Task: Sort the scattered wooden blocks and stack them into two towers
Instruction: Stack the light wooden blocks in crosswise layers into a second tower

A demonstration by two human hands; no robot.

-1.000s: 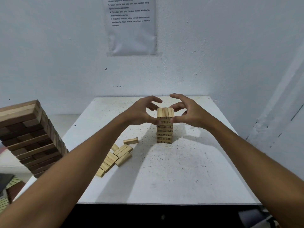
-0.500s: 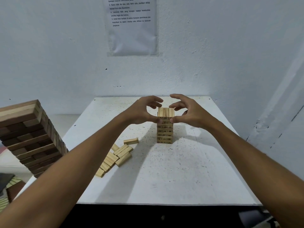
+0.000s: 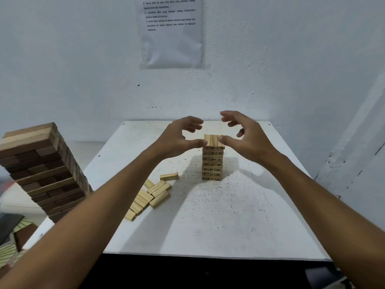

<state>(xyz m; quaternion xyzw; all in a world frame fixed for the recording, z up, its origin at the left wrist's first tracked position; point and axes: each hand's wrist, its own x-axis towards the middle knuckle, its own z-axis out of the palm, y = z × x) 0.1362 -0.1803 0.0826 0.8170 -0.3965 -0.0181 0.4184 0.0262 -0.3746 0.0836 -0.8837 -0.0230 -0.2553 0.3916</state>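
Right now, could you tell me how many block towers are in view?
2: a small light tower at mid-table between the hands, and a larger dark tower at the far left, partly cut off by the frame edge.

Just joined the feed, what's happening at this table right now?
A person is building a small tower of pale numbered wooden blocks on the white table. The left hand and right hand flank its top layer, thumbs touching the top blocks' sides, fingers arched above. A pile of loose pale blocks lies to the tower's left, not yet stacked. A taller tower of dark brown wooden blocks stands at the left edge.
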